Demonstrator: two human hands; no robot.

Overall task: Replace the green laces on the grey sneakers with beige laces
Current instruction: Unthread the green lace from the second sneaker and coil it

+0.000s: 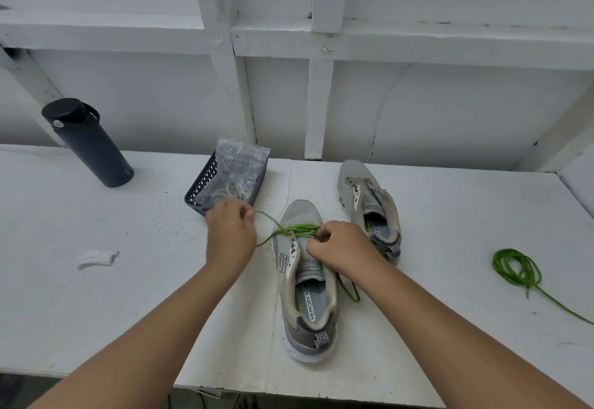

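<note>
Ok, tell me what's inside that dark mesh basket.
The basket holds a clear zip bag with pale coiled loops inside, probably laces. The left hand covers its near corner.

Two grey sneakers (pixel 307 280) (pixel 369 203), two green laces (pixel 295 230) (pixel 517 268), one bottle (pixel 88 143), one basket (pixel 205 183), one bag (pixel 239 170).

Worktop (pixel 96 296): white painted board, rough and scuffed. Sneaker (pixel 305 280) at 6 o'clock: grey woven mesh. Bottle (pixel 88 145) at 10: matt dark. Basket (pixel 205 180): plastic lattice holding a glossy clear bag (pixel 241 167).
</note>
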